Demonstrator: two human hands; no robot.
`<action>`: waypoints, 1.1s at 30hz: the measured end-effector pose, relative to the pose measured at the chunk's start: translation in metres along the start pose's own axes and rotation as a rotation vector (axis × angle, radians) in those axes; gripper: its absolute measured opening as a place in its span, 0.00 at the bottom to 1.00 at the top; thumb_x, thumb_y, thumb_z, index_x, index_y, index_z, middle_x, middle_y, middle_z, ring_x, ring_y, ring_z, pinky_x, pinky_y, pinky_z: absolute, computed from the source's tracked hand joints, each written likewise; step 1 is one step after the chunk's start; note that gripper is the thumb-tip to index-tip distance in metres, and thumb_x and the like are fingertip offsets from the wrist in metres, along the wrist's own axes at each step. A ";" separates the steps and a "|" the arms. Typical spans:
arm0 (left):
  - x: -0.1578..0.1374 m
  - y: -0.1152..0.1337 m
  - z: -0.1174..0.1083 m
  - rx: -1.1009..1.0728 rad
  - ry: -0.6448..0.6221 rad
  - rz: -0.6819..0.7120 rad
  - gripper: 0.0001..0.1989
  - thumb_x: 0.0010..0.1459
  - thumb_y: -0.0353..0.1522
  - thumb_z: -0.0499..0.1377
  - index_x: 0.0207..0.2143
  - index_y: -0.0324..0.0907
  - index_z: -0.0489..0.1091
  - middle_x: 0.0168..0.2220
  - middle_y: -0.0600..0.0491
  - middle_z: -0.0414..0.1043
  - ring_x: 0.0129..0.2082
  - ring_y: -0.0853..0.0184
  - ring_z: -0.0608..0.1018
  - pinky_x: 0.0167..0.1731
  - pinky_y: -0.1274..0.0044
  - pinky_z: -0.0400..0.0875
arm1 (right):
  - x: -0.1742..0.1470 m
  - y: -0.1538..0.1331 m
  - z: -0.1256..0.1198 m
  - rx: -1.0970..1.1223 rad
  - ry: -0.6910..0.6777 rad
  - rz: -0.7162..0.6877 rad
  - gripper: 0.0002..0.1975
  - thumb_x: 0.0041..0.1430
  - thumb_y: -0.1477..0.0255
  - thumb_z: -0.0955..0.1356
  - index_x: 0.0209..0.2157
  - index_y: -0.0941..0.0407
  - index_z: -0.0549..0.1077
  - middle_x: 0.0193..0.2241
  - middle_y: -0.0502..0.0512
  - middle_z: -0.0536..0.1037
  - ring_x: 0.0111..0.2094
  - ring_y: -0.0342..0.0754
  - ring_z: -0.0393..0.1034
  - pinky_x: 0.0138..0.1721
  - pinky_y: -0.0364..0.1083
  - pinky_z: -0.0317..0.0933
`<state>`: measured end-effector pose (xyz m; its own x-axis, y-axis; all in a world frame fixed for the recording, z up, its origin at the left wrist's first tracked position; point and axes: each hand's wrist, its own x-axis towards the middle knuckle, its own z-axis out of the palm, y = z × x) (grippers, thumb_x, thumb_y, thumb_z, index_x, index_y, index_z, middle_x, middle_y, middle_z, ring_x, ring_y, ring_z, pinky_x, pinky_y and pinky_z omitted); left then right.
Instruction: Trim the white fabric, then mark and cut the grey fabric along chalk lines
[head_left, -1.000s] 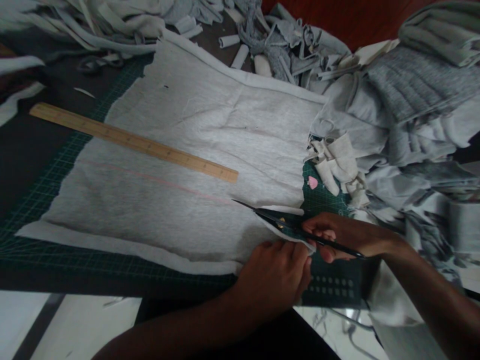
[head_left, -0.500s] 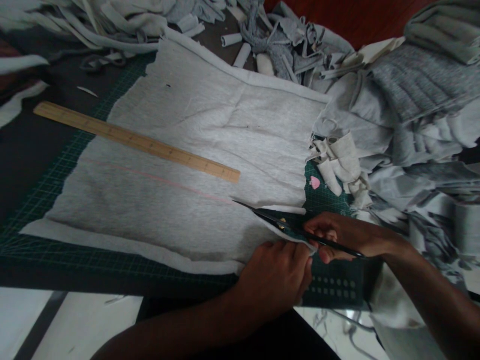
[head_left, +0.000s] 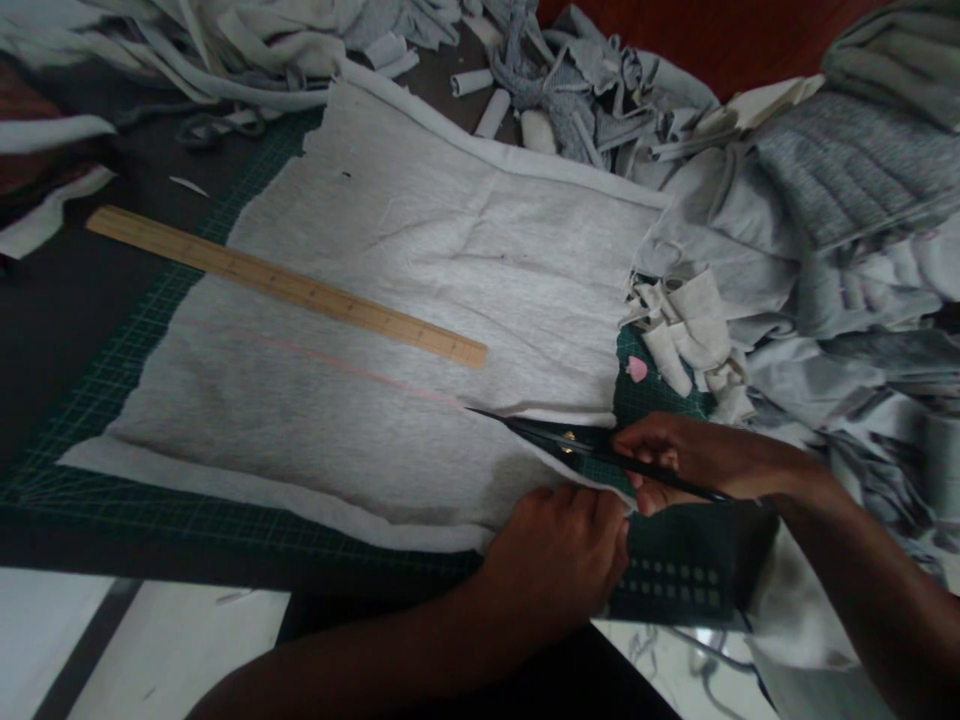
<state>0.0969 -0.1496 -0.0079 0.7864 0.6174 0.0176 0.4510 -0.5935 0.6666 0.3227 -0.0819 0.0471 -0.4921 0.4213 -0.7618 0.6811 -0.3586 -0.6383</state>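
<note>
A light grey fabric piece (head_left: 390, 300) lies spread out, with a cut running in from its right edge. My right hand (head_left: 679, 462) is closed round the handles of black scissors (head_left: 547, 438), whose tips sit at the inner end of the cut. From there a thin pink line (head_left: 330, 361) runs left across the cloth. My left hand (head_left: 559, 548) is closed on the fabric's near flap, just below the blades. Above the pink line a wooden ruler (head_left: 300, 288) rests slantwise on the fabric, its left end reaching past the cloth's edge.
Under the fabric is a green cutting mat (head_left: 97, 390). A small pink piece (head_left: 636, 369) and beige scraps (head_left: 679, 320) lie right of the cloth. Heaped grey fabric (head_left: 847, 160) fills the right side, with more scraps (head_left: 570, 85) along the back.
The scissor blades have closed together somewhat, with the tips still at the cut's end. The whole view has shifted slightly; the left hand keeps its hold on the fabric.
</note>
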 end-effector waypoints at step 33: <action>0.001 -0.001 0.002 0.021 -0.053 -0.039 0.06 0.74 0.32 0.51 0.45 0.42 0.67 0.39 0.50 0.80 0.36 0.57 0.83 0.36 0.65 0.82 | 0.006 0.001 -0.016 -0.107 -0.027 -0.044 0.26 0.57 0.50 0.74 0.25 0.54 0.62 0.25 0.44 0.59 0.28 0.42 0.55 0.30 0.44 0.50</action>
<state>0.0980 -0.1495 -0.0098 0.7889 0.6127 -0.0476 0.4903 -0.5808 0.6499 0.3291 -0.0669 0.0434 -0.5362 0.4118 -0.7368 0.7118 -0.2486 -0.6569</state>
